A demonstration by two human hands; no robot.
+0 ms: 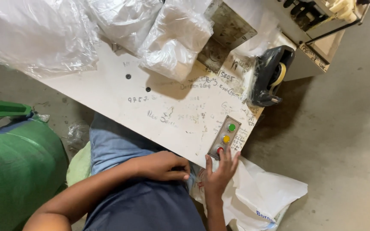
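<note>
- Your right hand (219,173) is spread open with its fingertips (222,153) at the red button (219,150), the lowest on the button panel (224,137); it grasps nothing.
- Your left hand (163,166) is loosely curled on your lap at the worktop (120,92) edge, at 9 o'clock from the right hand; whether it pinches anything cannot be told.
- The panel sits at the worktop's near corner, with a yellow button (226,139) and a green button (231,127) in line toward 1 o'clock.
- The button looks small, hard and fixed; it likely wants one fingertip pressed squarely on its cap, not a grip.
- A tape dispenser (270,77) stands at 1 o'clock of the panel, well apart.
- Clear plastic bags (172,38) lie at 11 o'clock: light, soft, slippery.
- A white bag (262,192) lies just under your right hand; a green sack (18,171) is at 9 o'clock.
</note>
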